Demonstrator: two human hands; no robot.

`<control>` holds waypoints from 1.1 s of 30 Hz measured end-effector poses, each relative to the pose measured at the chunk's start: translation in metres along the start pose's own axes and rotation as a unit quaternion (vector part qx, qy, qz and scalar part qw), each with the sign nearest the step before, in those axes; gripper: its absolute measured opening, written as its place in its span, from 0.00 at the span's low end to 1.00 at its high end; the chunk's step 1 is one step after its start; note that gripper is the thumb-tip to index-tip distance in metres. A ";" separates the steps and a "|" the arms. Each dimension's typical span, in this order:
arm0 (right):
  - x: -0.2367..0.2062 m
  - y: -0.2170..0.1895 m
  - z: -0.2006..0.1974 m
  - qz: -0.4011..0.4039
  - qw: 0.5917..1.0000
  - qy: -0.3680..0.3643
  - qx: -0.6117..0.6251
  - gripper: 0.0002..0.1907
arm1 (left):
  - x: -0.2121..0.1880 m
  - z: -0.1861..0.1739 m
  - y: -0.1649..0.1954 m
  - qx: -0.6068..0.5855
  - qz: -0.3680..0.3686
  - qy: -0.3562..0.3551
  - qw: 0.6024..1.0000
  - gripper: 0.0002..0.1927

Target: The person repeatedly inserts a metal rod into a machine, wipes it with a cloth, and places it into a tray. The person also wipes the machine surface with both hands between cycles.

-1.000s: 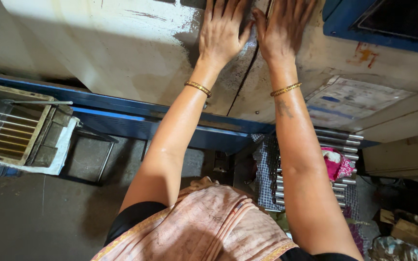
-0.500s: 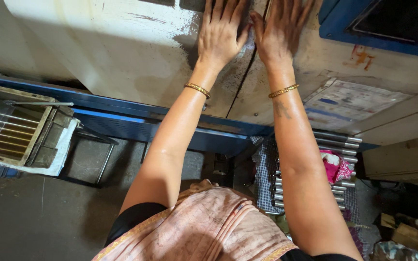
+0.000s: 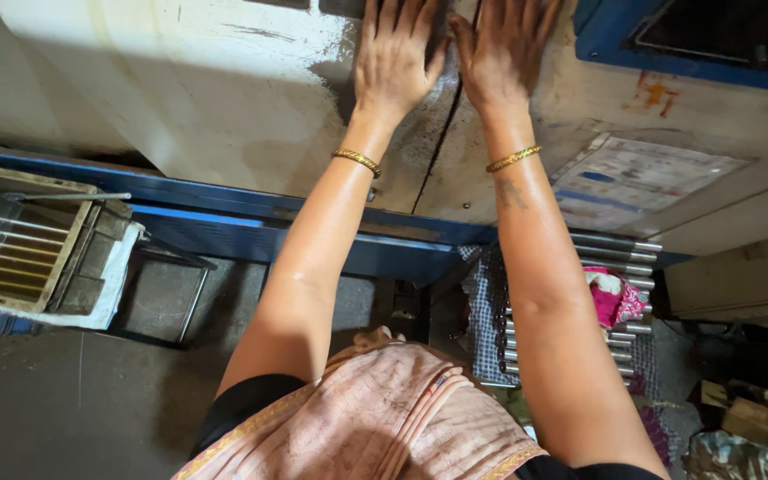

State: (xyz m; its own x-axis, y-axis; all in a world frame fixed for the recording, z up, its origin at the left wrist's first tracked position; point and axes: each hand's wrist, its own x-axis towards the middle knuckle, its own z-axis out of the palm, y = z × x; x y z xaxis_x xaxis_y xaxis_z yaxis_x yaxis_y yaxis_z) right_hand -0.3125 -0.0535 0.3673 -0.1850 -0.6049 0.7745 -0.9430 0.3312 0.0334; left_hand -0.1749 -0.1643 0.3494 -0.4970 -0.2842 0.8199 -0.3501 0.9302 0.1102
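Fingers [image 3: 402,27] of both hands were spread flat, nothing gripped, against a stained white panel [image 3: 224,98]. Steel rods [image 3: 615,253] were racked below. No shift was seen.

The single head-worn camera is looking steeply down along both outstretched arms, facing the cream machine panel [image 3: 224,98] close ahead and taking in the floor [image 3: 55,409] below. No second view is sharing the scene.
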 end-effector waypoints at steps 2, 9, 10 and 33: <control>0.001 0.000 0.000 -0.036 0.997 0.055 -0.028 0.30 | 0.000 0.001 0.000 -0.001 0.002 0.013 1.000 0.28; 0.002 -0.002 -0.002 0.006 1.000 0.011 0.001 0.31 | -0.001 0.002 -0.001 -0.005 0.018 0.027 0.999 0.30; 0.002 -0.002 -0.002 0.001 1.000 0.022 -0.003 0.31 | -0.001 0.002 -0.001 -0.005 0.021 0.031 0.999 0.31; 0.002 -0.001 0.000 -0.013 0.998 0.053 -0.008 0.31 | -0.047 0.006 0.003 0.044 -0.003 0.000 0.999 0.30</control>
State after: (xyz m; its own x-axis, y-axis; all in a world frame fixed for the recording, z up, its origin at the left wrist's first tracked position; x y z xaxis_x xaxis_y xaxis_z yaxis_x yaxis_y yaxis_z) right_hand -0.3116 -0.0549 0.3688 -0.1297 -0.5336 0.8357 -0.9422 0.3289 0.0637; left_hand -0.1572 -0.1499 0.3074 -0.4951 -0.2906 0.8188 -0.4215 0.9044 0.0661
